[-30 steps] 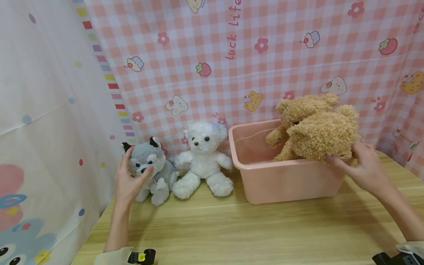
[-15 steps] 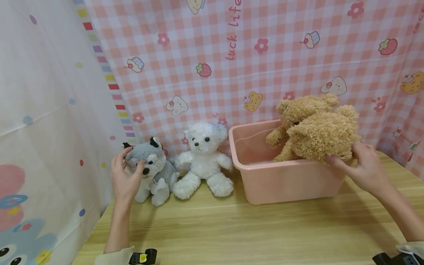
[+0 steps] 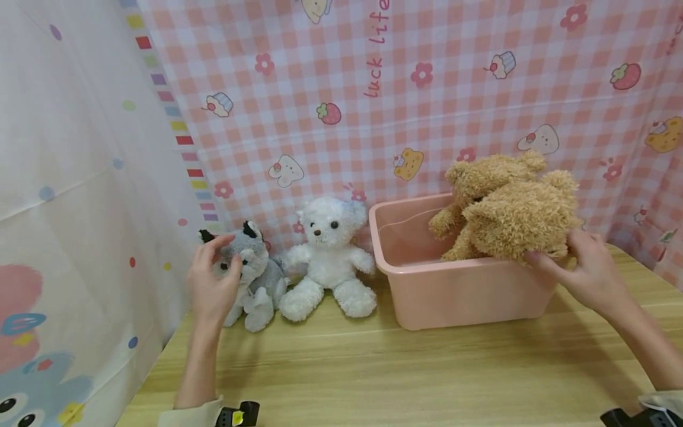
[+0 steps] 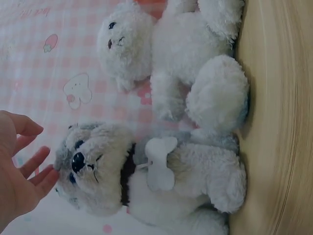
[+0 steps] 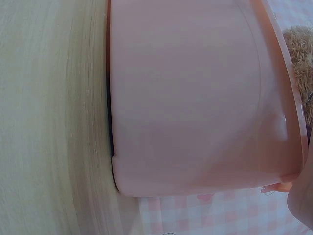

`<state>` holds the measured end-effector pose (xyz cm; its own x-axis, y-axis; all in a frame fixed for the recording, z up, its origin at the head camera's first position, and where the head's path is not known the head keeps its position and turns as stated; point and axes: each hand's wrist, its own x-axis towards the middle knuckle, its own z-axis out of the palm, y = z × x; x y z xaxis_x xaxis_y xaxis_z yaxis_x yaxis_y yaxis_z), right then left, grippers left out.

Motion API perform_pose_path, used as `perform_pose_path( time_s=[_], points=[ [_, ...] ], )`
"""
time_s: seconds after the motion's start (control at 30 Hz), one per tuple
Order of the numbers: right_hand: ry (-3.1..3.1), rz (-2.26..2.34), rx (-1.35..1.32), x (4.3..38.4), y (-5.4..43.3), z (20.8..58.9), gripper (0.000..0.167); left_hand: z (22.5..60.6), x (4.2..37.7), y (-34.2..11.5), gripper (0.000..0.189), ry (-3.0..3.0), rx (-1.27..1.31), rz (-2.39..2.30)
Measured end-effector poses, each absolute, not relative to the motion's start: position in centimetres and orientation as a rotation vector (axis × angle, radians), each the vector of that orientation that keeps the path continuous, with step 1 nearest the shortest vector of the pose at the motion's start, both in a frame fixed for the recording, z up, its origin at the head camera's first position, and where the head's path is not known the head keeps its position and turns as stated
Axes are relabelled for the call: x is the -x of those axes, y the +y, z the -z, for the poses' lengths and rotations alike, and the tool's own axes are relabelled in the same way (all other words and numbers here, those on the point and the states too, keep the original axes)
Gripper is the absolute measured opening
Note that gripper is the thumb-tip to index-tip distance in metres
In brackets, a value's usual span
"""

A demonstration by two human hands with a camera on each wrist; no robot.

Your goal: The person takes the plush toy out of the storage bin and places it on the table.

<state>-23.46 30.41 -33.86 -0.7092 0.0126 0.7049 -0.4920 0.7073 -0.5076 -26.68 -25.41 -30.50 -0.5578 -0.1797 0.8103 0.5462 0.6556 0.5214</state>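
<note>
While the right hand (image 3: 597,273) pinched the front brown bear (image 3: 525,219) between thumb and fingers, just as half a second earlier, the left hand (image 3: 210,290) had shifted slightly rightward in the head view, its thumb now overlapping the face of the grey husky (image 3: 258,267). That hand's thumb and fingers stood apart, gripping nothing; whether the fingertips touched the husky's head could not be told. The husky sat unmoved on the worktop (image 3: 341,367), beside the white bear (image 3: 326,261), so the change looked like a repositioning of the hand, not a hold gained. The front brown bear overlapped the rear brown bear (image 3: 493,172), both rising above the rim of the pink bin (image 3: 475,296).
</note>
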Motion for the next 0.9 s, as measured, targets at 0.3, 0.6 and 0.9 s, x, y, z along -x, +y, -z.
perform_pose_path(
  time_s=[0.3,0.6,0.9],
  points=[
    [-2.169,-0.879,-0.413,23.8,30.8,34.2,0.017,30.3,26.4,-24.1,0.030,-1.941,0.383,0.961],
    [-2.177,-0.901,-0.390,23.6,30.5,34.0,0.020,30.0,25.9,-21.6,0.029,-2.009,0.449,0.999],
    [-2.170,-0.885,-0.405,23.8,30.7,34.1,0.017,29.7,25.5,-18.4,0.032,-2.037,0.604,1.083]
  ],
)
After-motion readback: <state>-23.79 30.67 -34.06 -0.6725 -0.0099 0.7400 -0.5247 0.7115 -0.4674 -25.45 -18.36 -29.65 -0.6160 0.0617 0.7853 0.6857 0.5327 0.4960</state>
